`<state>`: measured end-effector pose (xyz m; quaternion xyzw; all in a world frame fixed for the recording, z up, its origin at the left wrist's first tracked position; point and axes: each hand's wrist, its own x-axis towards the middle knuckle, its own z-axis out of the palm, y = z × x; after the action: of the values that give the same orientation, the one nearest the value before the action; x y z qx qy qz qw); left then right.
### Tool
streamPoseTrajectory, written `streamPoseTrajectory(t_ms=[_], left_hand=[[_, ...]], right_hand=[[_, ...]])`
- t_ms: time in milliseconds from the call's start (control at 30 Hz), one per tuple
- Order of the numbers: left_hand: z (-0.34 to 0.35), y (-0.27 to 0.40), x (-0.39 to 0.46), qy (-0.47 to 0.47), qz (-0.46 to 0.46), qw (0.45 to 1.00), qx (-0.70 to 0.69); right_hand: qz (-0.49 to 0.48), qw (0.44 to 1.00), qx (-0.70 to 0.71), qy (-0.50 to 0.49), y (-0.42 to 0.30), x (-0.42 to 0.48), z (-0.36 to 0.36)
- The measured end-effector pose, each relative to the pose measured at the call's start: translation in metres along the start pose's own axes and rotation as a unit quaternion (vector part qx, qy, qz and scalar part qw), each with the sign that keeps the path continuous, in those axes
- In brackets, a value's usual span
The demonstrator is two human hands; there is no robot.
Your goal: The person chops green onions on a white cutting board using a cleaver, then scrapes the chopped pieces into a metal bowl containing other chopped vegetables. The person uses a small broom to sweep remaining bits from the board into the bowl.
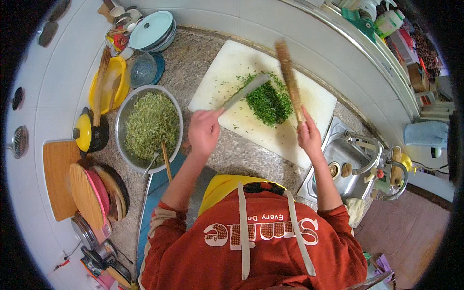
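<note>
My left hand [204,131], blurred, is closed around the handle of a kitchen knife [243,93]. The blade reaches over the left side of a pile of finely chopped green herbs [270,103]. A long, rough brown stick-like tool [288,74], perhaps a bundled whisk, stands up from my right hand [309,136], which grips its lower end. It is held above the right side of the pile. Both tools are over a white cutting board [217,74] with scattered green bits. Left of my left hand is a steel bowl [119,150] full of shredded pale-green vegetable [150,123], with chopsticks [166,157] and a metal utensil in it.
A steel sink [335,152] with a faucet [375,152] lies to the right. Along the left stand a yellow basket [121,85], a black pot with a yellow lid [84,132], and wooden boards [58,181]. Behind the bowl are a glass bowl [143,69] and light-blue lidded cookware [156,29].
</note>
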<state>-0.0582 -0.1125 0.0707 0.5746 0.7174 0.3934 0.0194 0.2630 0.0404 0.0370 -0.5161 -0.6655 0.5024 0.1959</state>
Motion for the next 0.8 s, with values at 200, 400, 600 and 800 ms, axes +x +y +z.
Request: streamPoseTrajectory(t_ms=[200,400,600,800], left_hand=[[-0.02,-0.01,0.021,-0.133,0.223,0.948,0.182],[-0.029,-0.019,0.027,-0.24,0.209,0.926,0.204],[-0.043,-0.029,0.026,-0.139,0.329,0.911,0.208],[-0.044,-0.023,0.027,-0.117,0.346,0.9,0.237]], right_hand=[[-0.054,0.986,-0.069,-0.141,-0.08,-0.021,-0.012],[-0.194,0.931,-0.166,-0.26,-0.091,-0.012,0.011],[-0.151,0.946,-0.223,-0.181,-0.064,0.009,-0.003],[-0.184,0.929,-0.19,-0.258,-0.08,-0.028,0.027]])
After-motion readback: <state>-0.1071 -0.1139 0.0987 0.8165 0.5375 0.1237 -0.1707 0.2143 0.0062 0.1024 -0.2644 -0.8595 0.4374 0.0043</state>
